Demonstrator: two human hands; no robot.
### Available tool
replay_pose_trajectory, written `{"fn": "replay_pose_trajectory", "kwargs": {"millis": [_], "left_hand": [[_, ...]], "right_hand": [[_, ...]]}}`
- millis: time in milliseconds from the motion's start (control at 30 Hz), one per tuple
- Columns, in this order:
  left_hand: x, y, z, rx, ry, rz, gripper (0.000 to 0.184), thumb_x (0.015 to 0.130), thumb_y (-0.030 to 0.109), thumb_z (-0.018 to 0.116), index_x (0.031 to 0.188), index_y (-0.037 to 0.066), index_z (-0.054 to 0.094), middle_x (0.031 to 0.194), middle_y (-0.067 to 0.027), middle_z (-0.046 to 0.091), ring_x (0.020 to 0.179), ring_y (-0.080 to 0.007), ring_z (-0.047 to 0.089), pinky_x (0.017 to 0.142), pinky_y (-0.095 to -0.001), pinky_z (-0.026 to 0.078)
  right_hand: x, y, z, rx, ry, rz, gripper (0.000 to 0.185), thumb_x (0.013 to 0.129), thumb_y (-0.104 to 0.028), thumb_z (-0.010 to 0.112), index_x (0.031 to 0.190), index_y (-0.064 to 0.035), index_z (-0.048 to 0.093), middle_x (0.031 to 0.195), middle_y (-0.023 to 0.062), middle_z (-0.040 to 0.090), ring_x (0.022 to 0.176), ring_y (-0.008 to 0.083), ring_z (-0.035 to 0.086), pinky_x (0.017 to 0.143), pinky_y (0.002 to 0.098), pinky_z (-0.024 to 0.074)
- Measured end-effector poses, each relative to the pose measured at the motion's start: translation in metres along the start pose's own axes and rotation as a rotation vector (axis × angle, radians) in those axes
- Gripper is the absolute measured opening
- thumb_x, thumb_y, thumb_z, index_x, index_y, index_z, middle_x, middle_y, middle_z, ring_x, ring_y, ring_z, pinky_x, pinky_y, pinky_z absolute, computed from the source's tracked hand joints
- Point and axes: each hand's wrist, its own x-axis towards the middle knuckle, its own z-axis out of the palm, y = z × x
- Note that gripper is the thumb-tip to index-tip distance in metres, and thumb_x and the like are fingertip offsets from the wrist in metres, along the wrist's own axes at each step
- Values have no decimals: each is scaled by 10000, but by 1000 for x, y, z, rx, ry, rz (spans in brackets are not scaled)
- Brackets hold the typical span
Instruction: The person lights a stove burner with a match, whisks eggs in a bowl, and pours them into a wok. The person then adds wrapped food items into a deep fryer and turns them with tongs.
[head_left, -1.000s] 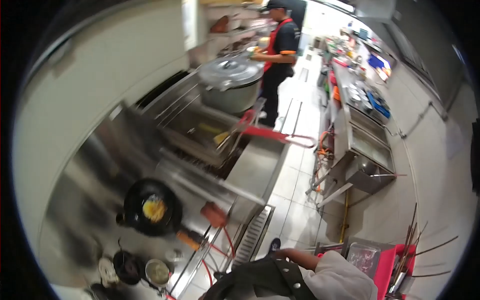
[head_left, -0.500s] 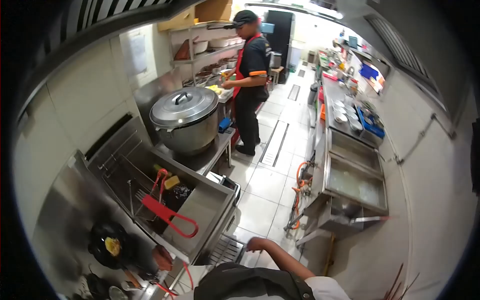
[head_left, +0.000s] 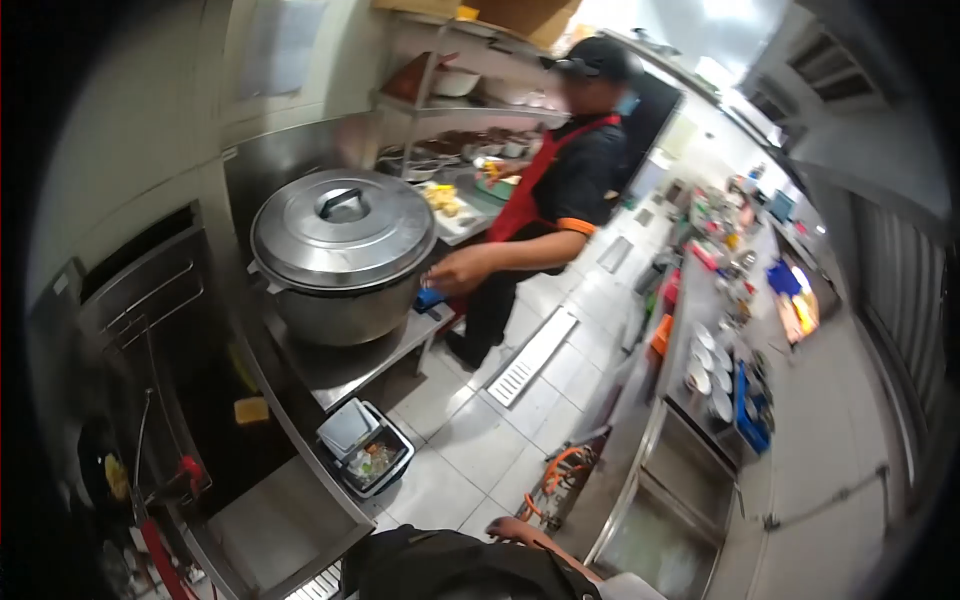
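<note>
My right hand (head_left: pixel 510 528) hangs low at the bottom middle, beside my dark apron (head_left: pixel 450 570). Its fingers are loosely apart with nothing seen in them, over the tiled floor. My left hand is out of view. To the left is a deep fryer (head_left: pixel 225 420) of dark oil, with a yellow block (head_left: pixel 252 411) in it. A red-handled utensil (head_left: pixel 165 560) lies at its near left corner. A large lidded metal pot (head_left: pixel 340 235) stands beyond the fryer on a steel table.
A co-worker (head_left: pixel 570 170) in a red apron stands past the pot, one hand (head_left: pixel 458 270) beside it. A bin (head_left: pixel 368 450) sits on the floor by the fryer. Steel basins (head_left: pixel 660 520) and a counter with white bowls (head_left: pixel 708 370) line the right side. An orange hose (head_left: pixel 555 480) hangs below.
My view has moved forward and turned, so the pot and co-worker appear nearer and the wok slips toward the left edge. The co-worker's arm has reached toward the pot's side.
</note>
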Motion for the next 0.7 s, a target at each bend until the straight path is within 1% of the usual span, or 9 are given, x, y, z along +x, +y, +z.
{"fn": "replay_pose_trajectory", "kwargs": {"millis": [67,100,133,267,400,533,600,633,700], "left_hand": [[46,51,-15,-37,26,39,346,848,319,484,978,22,603,818,-147,647,733,-290,616,674,-403,510],[65,78,-21,-66,43,49,350,848,323,483,977,20,602,818,-146,647,734,-291,616,674,-403,510],[81,106,-28,-100,64,54,354,849,328,483,976,19,602,817,-146,648,734,-291,617,674,-403,511],[146,175,-53,-272,184,-6,373,850,344,480,974,14,601,815,-145,649,737,-294,619,674,-404,512],[188,211,-45,-430,270,-185,392,851,361,478,971,8,600,813,-145,650,740,-297,621,674,-405,513],[210,230,-2,-558,298,-436,411,853,377,476,969,3,599,811,-144,651,743,-300,623,674,-406,514],[216,245,24,-625,281,-557,420,853,385,475,968,0,598,810,-143,651,744,-301,624,674,-407,515],[218,256,35,-662,267,-611,425,854,389,474,967,-1,598,810,-143,652,745,-302,625,674,-407,515],[233,277,52,-720,213,-694,435,854,398,473,966,-4,597,809,-143,652,747,-303,626,674,-407,515]], "right_hand": [[20,40,-58,400,-82,60,295,881,-281,512,1052,-74,636,967,64,664,835,169,637,730,323,518],[48,71,-83,376,-43,19,279,882,-256,516,1047,-66,638,950,75,665,804,169,640,710,301,516],[46,68,-116,359,-52,78,298,901,-296,527,1098,-78,575,944,110,650,711,228,653,557,374,538],[84,61,-221,460,81,-17,236,900,-248,527,1048,-80,605,846,76,669,712,202,640,583,380,527],[161,86,-332,162,69,-176,188,869,-180,583,980,-40,640,855,81,674,727,153,613,683,293,488],[144,52,-485,108,46,-240,172,845,-157,604,968,-43,642,807,51,657,695,135,597,617,291,476],[152,42,-558,156,22,-128,142,837,-118,558,960,-78,615,782,75,649,597,179,610,475,308,469],[171,55,-596,161,36,-44,189,855,-182,579,969,-36,617,802,62,635,679,168,607,597,318,491],[203,62,-661,6,106,-38,170,863,-194,561,957,-56,593,824,86,637,660,206,625,543,345,501]]}}
